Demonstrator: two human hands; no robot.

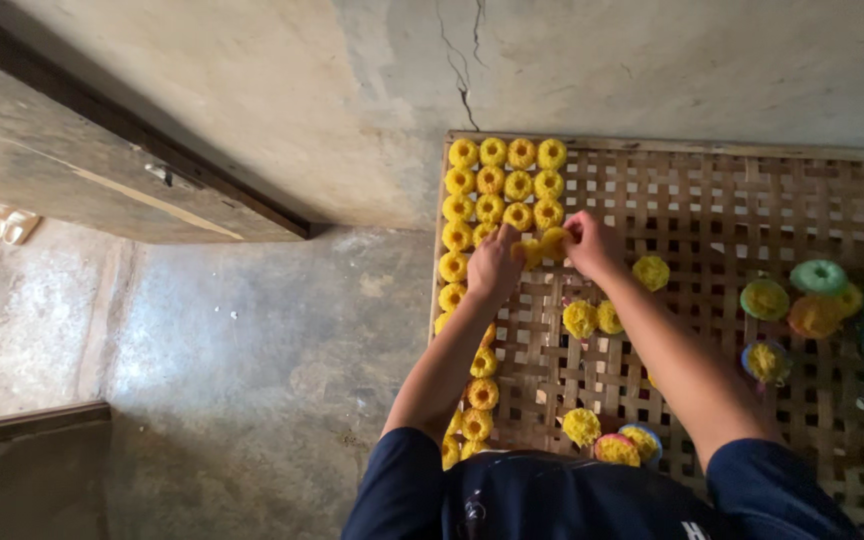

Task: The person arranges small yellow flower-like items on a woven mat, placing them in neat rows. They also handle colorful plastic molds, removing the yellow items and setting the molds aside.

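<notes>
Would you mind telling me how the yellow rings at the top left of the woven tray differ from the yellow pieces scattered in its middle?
The yellow rings stand in tidy rows, touching one another; the scattered pieces lie loose and apart. The rings hug the woven tray edge near the wall, while the scattered pieces sit mid-tray under the right hand's forearm. The rings show clear centre holes; the scattered pieces look fluffier. Both are yellow, and the left hand and right hand hold a similar piece.
</notes>
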